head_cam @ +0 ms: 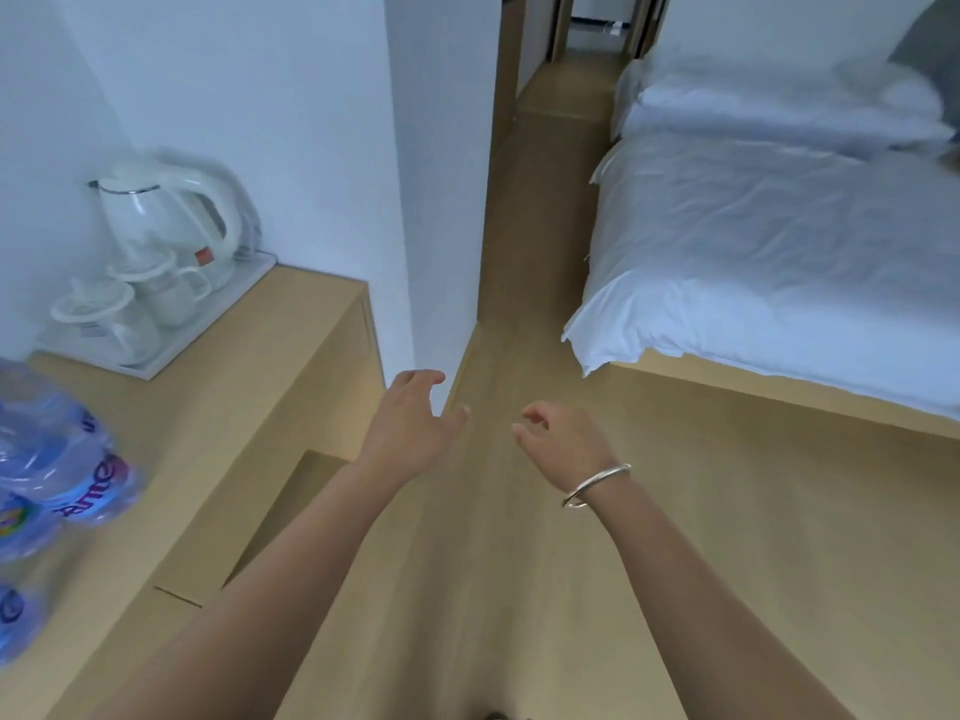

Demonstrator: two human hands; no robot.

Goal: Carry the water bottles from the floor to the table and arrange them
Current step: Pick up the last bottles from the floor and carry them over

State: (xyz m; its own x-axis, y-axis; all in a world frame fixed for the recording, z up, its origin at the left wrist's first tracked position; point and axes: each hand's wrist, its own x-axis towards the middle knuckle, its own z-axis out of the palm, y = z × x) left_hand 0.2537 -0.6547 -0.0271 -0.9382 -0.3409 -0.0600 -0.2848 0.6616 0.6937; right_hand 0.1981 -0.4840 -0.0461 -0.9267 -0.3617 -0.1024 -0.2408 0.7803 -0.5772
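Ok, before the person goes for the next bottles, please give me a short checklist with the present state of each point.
1. Left hand free, holds nothing: ok.
2. Right hand free, fingers loosely curled, holds nothing: ok.
3. Water bottles already on the table, at its left edge of view: ok.
4. Their arrangement, upright or lying: cannot tell, blurred and cut off.
5. Bare table surface between the bottles and the kettle tray: ok.
6. More bottles on the floor: cannot tell, none in view.

water bottles (52, 475) blue, purple lettering | kettle (166, 215) white | bed (769, 241) white
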